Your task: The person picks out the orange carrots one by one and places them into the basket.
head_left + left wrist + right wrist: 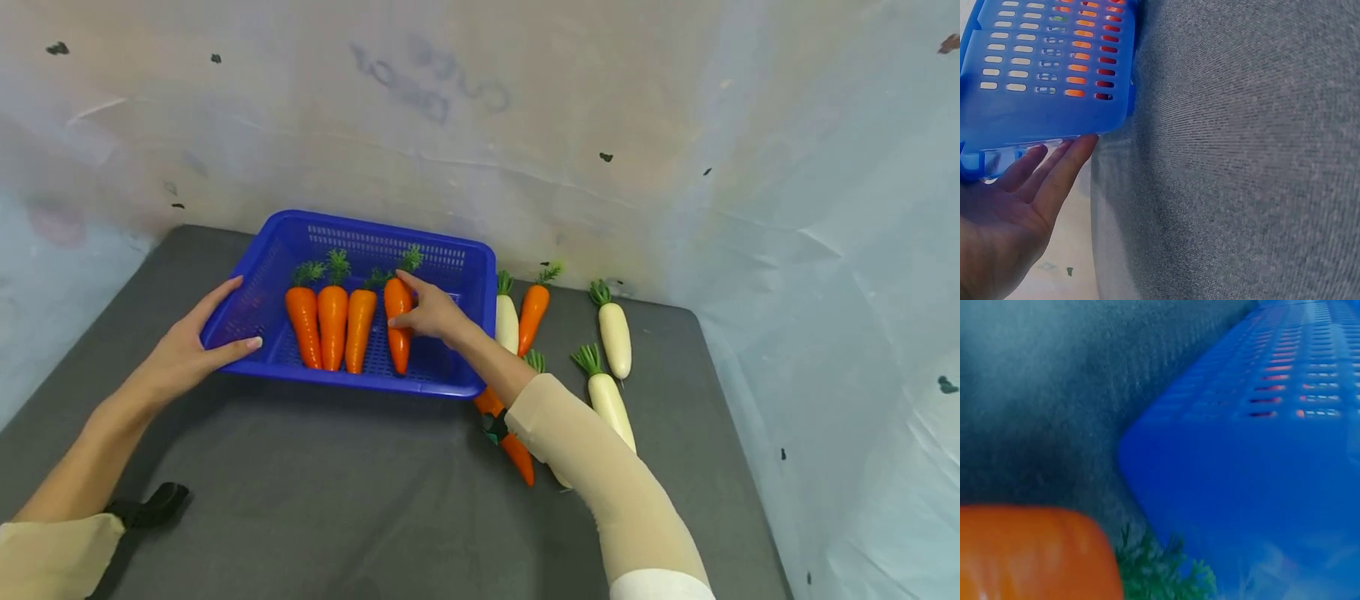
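Observation:
A blue plastic basket [420, 385] with slotted walls sits on the grey table. My left hand [183, 346] holds its left end, with the thumb over the front corner rim; in the left wrist view the fingers [1063, 172] lie along the outer wall. Inside the basket, my right hand [431, 310] grips a carrot [399, 350] with a green leafy top, thumb and fingers on its upper part. Three more carrots [332, 329] lie side by side to its left, tops toward the back wall. The right wrist view shows the basket's outside but not the right hand.
Right of the basket lie several white radishes [617, 337] and a carrot [532, 315]. Another orange carrot [519, 458] is partly hidden under my right forearm. Pale sheeting [525, 100] rises behind the table [337, 500] and along its right side.

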Demonstrator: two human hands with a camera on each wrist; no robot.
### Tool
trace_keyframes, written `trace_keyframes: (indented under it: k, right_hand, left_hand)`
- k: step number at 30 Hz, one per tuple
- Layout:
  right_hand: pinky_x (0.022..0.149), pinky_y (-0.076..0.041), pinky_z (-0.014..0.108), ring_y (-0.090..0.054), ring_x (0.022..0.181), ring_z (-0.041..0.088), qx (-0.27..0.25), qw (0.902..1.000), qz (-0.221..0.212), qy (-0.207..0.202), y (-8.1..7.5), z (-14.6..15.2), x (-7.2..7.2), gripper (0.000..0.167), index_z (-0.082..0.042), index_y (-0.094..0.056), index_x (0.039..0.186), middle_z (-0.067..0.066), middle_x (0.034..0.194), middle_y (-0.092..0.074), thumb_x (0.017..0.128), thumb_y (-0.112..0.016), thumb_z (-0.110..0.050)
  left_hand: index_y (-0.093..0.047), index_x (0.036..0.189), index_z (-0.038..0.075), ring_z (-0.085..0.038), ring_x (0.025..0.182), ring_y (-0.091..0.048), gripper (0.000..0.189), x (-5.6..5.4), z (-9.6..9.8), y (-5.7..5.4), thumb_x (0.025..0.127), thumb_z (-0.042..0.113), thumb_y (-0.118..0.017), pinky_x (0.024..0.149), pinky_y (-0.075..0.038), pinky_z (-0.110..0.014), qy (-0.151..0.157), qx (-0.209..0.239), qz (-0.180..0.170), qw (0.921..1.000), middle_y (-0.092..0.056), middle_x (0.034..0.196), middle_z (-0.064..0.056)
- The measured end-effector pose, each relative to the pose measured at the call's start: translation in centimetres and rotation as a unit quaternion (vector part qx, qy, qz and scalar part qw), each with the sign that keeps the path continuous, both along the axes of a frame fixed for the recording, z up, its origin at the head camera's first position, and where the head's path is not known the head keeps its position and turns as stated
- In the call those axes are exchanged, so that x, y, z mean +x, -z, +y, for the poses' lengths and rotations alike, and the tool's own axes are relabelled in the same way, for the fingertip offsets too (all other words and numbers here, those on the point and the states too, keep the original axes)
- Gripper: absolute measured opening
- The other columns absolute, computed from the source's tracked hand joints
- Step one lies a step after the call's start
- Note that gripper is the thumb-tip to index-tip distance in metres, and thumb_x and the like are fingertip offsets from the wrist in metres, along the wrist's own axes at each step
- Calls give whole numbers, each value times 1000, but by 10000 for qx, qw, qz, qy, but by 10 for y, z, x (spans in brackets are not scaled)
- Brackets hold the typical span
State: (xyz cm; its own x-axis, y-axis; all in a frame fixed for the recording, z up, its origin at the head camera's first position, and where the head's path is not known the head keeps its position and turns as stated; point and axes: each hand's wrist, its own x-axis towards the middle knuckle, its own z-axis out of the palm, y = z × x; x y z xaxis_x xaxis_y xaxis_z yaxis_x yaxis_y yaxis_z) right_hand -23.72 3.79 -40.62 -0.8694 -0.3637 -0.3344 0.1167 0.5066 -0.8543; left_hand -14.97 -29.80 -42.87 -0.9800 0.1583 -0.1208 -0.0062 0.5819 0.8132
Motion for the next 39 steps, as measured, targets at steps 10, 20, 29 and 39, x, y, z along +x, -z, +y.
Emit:
trace_keyframes:
  k: [10, 20, 29, 39]
  right_hand:
    - [71, -61, 38, -66, 94, 25, 628, 9979, -81, -100, 8, -14, -2, 85, -19, -34, 156, 17, 136, -53, 85, -79, -7]
    - [73, -58, 27, -73, 82, 22, 662, 9955, 152, -661, 10, -13, -3, 93, -17, -29, 158, 20, 147, -48, 82, -80, -3]
    - [72, -55, 25, -73, 79, 21, 975, 9939, 425, -280, 5, -9, -5, 83, -21, -37, 155, 19, 126, -64, 85, -79, -11]
    - [90, -55, 45, -66, 107, 39, -1324, 9899, 154, 490, -6, 6, -7, 70, -14, -40, 153, 25, 141, -50, 91, -70, -3]
  left_hand:
    - [-2, 160, 38, -63, 130, -30, 92, 0, 2, 0, 95, 32, -67, 97, -24, -80, 3, 87, 90, 9999, -5, 163, -25]
    - [-1, 160, 36, -64, 128, -31, 91, 0, 2, 0, 96, 33, -66, 95, -26, -81, 39, 77, 117, 9999, -6, 162, -28]
    - [-1, 160, 35, -64, 127, -31, 91, 0, 2, 0, 96, 33, -66, 94, -26, -81, 3, 59, 110, 9999, -6, 162, -28]
    - [0, 160, 35, -64, 126, -32, 91, -1, 1, 1, 96, 35, -65, 93, -27, -81, -5, 17, 83, 10000, -7, 161, -30]
